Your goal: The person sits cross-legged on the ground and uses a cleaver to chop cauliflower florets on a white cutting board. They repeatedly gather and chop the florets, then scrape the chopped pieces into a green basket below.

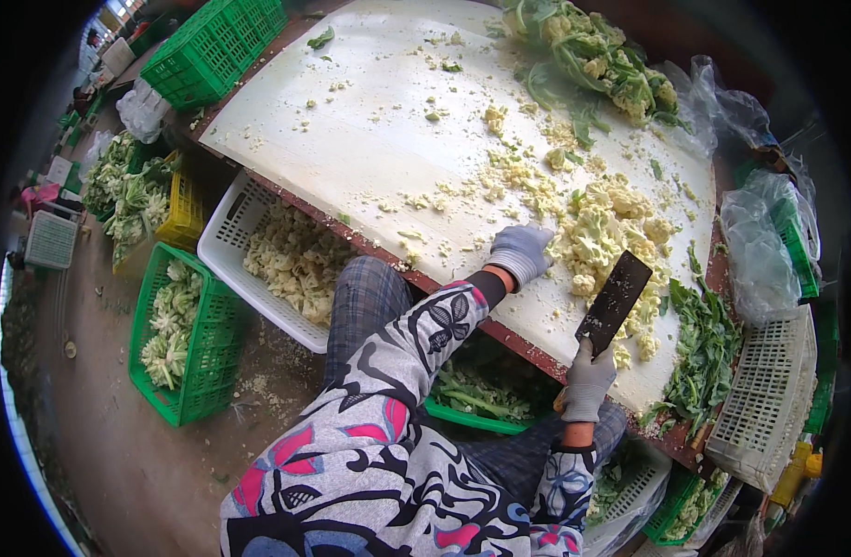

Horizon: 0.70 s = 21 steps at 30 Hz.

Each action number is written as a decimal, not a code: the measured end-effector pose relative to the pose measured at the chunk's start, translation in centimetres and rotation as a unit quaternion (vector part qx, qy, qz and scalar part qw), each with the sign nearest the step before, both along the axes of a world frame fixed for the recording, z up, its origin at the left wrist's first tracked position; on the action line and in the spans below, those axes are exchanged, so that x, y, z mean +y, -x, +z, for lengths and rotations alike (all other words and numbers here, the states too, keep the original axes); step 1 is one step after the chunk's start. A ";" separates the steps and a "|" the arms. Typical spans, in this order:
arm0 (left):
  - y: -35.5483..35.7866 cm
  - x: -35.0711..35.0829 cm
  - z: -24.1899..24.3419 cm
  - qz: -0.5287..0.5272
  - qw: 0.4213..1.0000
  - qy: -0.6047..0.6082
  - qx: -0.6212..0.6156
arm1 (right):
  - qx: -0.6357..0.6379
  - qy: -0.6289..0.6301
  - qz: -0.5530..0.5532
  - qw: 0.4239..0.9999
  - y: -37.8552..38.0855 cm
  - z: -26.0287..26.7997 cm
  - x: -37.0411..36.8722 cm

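My left hand (pixel 521 254), in a light grey-blue knit glove, rests over the white tabletop (pixel 369 139) at the near edge of a pile of cut cauliflower florets (pixel 610 209). Its fingertips meet the florets, and what lies under the fingers is hidden. Gripped by the handle in my gloved right hand (pixel 591 383) is a broad dark cleaver (pixel 613 299). The blade points away from me, slants to the right and overlaps the pile's near right side. Crumbs and small floret pieces lie scattered across the board.
Untrimmed cauliflower heads (pixel 599 59) are heaped at the far right, and cut leaves (pixel 704 348) at the right edge. A white basket (pixel 223 230) of florets sits left of my knee. Green crates (pixel 209 362) (pixel 213 52) stand left; a white crate (pixel 763 397) stands right.
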State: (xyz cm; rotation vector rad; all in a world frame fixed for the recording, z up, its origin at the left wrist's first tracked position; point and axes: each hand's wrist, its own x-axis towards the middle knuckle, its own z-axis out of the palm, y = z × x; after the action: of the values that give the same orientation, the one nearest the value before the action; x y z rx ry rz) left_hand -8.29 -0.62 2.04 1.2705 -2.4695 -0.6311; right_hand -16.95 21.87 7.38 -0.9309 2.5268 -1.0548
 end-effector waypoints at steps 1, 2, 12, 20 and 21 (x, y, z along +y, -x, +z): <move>-1.4 0.0 -0.1 0.023 0.999 0.019 0.030 | -0.006 0.012 0.006 1.000 -0.1 -0.4 0.0; -3.1 0.1 1.8 0.072 0.995 0.000 0.072 | -0.016 0.000 0.004 1.000 0.0 -0.6 0.1; -26.8 -0.8 8.1 0.468 0.857 0.011 -0.214 | -0.022 0.022 0.029 0.999 1.4 -0.8 -1.2; -10.5 0.9 -2.9 0.398 0.891 -0.074 -0.206 | -0.089 0.021 -0.028 0.995 2.6 -1.3 -1.8; -9.7 0.6 -5.5 0.384 0.897 0.083 -0.204 | -0.107 0.031 -0.039 0.993 3.2 -1.5 -1.7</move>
State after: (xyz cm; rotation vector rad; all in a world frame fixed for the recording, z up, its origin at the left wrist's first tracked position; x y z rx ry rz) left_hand 1.41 -0.05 -3.48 2.2708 -1.9417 0.0617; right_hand -20.19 20.13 5.85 -0.6972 2.3833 -1.1946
